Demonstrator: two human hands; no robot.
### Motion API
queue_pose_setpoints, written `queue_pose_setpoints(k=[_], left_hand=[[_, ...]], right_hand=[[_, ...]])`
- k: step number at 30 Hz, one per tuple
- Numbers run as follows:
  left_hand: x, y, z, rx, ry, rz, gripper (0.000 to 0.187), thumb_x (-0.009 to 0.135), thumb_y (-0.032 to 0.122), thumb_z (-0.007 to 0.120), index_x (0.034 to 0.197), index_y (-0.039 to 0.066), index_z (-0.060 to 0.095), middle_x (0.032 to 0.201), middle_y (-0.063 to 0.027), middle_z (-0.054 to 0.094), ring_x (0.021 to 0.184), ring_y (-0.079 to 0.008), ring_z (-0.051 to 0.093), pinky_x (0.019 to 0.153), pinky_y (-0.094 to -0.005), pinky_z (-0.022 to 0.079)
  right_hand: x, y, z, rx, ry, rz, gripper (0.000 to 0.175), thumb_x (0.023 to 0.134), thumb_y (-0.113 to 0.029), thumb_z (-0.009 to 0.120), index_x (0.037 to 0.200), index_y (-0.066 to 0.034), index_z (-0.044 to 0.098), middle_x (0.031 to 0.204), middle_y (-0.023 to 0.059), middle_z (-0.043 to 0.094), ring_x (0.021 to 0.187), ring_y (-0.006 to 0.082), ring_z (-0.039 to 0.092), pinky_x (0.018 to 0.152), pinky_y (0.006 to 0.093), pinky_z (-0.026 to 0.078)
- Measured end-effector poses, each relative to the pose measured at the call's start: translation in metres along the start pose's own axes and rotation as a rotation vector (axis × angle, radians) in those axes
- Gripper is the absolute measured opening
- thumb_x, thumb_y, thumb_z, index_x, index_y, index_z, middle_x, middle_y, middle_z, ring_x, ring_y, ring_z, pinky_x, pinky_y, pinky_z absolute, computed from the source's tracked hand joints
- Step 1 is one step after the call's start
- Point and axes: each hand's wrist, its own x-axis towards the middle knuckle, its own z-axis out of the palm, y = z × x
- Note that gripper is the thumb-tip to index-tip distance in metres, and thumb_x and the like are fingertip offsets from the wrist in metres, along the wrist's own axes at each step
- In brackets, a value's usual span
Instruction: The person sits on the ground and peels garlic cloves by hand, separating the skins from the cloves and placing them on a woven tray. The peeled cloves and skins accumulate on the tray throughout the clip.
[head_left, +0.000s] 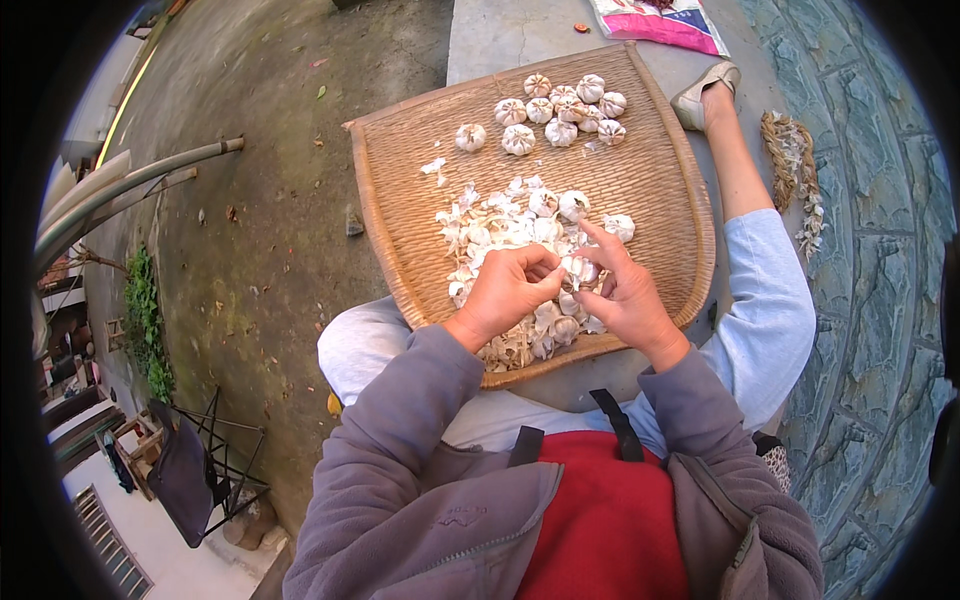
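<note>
A partly opened garlic bulb (579, 271) is held between the thumb and fingers of my right hand (628, 296), with its forefinger stretched forward. My left hand (510, 291) pinches at the bulb's left edge with thumb and forefinger; whether loose skin is between the tips is too small to tell. Under both hands, a heap of garlic skins and pieces (487, 232) covers the near part of a woven winnowing basket (405, 176). Just beyond my right fingertips sit a few whitish bulbs (574, 205). Several whole garlic bulbs (561, 132) are grouped at the basket's far side.
The basket rests by my legs, its far edge on a concrete ledge (495, 45). A printed sack (660, 26) lies beyond my shoe. Braided garlic stalks (787, 165) lie on the right, by the blue stone-patterned surface (870, 300). A folding chair (184, 472) stands lower left.
</note>
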Motion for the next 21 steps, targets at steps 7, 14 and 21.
queue_pose_setpoints(k=[7,14,21], left_hand=[[0.002,-0.004,-0.001,-0.329,-0.003,-0.065,0.016,0.098,0.011,0.065,0.099,-0.004,0.071,0.081,-0.0048,0.071,0.072,-0.0092,0.068,0.063,-0.0236,0.055],[0.003,-0.001,0.001,-0.352,-0.014,-0.039,0.021,0.100,0.017,0.066,0.108,-0.003,0.068,0.087,-0.0060,0.071,0.070,-0.0106,0.069,0.060,-0.0232,0.055],[0.008,-0.005,-0.004,-0.488,-0.036,-0.092,0.019,0.102,0.018,0.064,0.104,-0.001,0.066,0.086,-0.0065,0.070,0.070,-0.0111,0.070,0.061,-0.0223,0.057]], right_hand=[[0.002,-0.002,-0.006,0.116,-0.020,0.008,0.086,0.079,0.004,0.071,0.155,-0.0115,0.036,0.126,0.0125,0.067,0.089,0.0091,0.063,0.071,0.0231,0.050],[0.003,-0.003,-0.007,0.177,-0.024,0.039,0.081,0.080,0.004,0.069,0.154,-0.0086,0.038,0.134,0.0140,0.062,0.110,0.0134,0.062,0.079,0.0246,0.052],[0.009,0.018,-0.007,0.631,-0.186,0.020,0.066,0.086,0.002,0.067,0.148,-0.0053,0.045,0.133,0.0081,0.059,0.120,0.0158,0.058,0.092,0.0296,0.053]])
